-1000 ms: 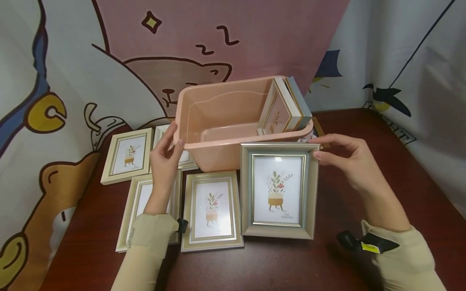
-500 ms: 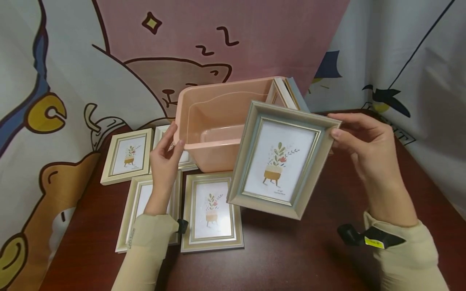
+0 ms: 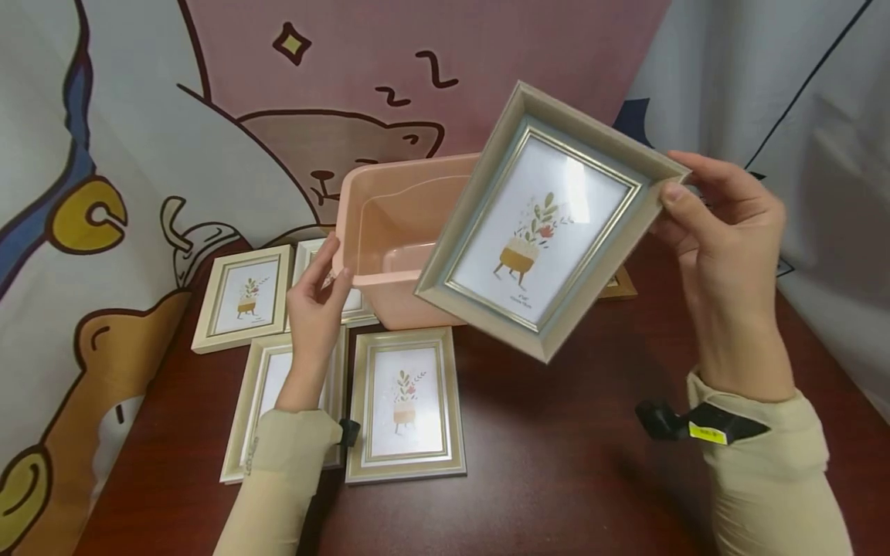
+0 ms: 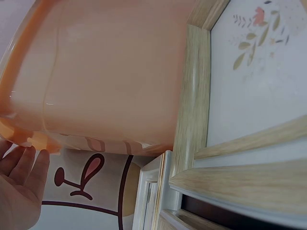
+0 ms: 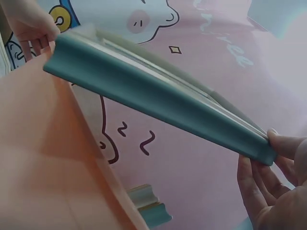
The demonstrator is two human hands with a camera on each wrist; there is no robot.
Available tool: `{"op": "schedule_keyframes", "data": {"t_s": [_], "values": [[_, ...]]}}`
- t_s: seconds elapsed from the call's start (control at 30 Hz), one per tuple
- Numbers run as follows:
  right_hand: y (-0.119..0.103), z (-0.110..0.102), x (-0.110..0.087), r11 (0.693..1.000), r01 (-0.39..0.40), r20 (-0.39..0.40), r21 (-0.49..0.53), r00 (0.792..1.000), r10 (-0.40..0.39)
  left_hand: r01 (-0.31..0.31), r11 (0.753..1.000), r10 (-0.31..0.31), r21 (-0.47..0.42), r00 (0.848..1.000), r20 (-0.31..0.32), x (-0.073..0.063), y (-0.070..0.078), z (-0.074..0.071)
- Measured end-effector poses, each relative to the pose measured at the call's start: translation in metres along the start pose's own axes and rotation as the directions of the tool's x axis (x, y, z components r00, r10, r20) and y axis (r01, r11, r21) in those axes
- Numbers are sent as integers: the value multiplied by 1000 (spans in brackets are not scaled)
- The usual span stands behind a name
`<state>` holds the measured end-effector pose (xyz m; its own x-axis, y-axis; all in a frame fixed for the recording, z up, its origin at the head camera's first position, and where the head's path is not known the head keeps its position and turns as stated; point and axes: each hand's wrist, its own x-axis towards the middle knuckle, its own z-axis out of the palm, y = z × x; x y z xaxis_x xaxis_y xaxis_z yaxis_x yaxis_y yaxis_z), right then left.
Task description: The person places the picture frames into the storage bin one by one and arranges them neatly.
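Picture frame [image 3: 549,232], beige with blue-green inner band and gold-toned inner lip, potted-plant print: held in the air above the table [image 3: 556,486], before the right half of the pink tub [image 3: 403,305], tilted, one corner pointing down. Whether it touches the tub's rim cannot be told.

Right hand [image 3: 730,216]: narrow pinch, thumb in front and fingers behind, at the frame's right corner. Left hand [image 3: 316,316]: grips the tub's left rim at the near corner.

Tub: towards the table's far edge. Loose stock, lying towards the table's left edge: front frame [image 3: 406,405], arm-side frame [image 3: 253,386], far-left frame [image 3: 242,301], and a white-edged frame [image 3: 360,310] partly behind the left hand. A brown frame corner [image 3: 622,284] shows right of the tub; a pale edge [image 5: 144,195] and teal edge [image 5: 156,215] show past its rim.

Step in hand, by judgement: loading the tub, steadied by the left hand. Next move probably calls for turning the frame on edge and lowering it clear of the rim.

Markings: two Z-shaped letters [image 3: 436,69] on the curtain [image 3: 348,46]; small print [image 3: 523,299] below the plant, not surely legible; yellow label [image 3: 708,435] on the right wrist strap, unreadable. No brand legible.
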<state>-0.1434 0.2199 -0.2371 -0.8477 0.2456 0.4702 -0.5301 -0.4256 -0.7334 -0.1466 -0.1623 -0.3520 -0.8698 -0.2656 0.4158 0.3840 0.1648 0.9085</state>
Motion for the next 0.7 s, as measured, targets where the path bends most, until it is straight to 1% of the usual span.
{"op": "schedule_keyframes", "data": {"t_s": [0.07, 0.17, 0.3, 0.33, 0.43, 0.53, 0.57, 0.63, 0.7], "values": [[0, 4, 5, 1000, 18, -29, 0, 999, -18, 3, 1000, -3, 6, 1000, 0, 0, 0, 0], [1, 10, 11, 999, 11, -86, 45, 996, -8, 5, 1000, -5, 8, 1000, -1, 0, 0, 0], [3, 18, 15, 999, 41, -126, 27, 991, -38, 5, 1000, -5, 2, 1000, 0, -1, 0, -1], [4, 20, 15, 998, 65, -120, -1, 991, -65, 4, 1000, -4, 3, 1000, 1, -1, 0, -1], [8, 26, 15, 991, 128, -120, -40, 984, -132, 4, 1000, -4, 4, 1000, 0, 0, 0, -1], [13, 31, 16, 971, 216, -102, -105, 969, -227, 8, 1000, -8, 3, 1000, -2, 0, 0, -1], [15, 33, 16, 968, 230, -109, -99, 965, -240, 11, 1000, -11, 0, 1000, -2, 0, 1, -1], [18, 35, 18, 954, 271, -100, -127, 954, -284, 14, 1000, -14, -5, 1000, -2, 0, 1, -1], [20, 37, 19, 946, 291, -104, -142, 946, -307, 14, 1000, -15, -8, 1000, -1, 0, 0, -1]]}}
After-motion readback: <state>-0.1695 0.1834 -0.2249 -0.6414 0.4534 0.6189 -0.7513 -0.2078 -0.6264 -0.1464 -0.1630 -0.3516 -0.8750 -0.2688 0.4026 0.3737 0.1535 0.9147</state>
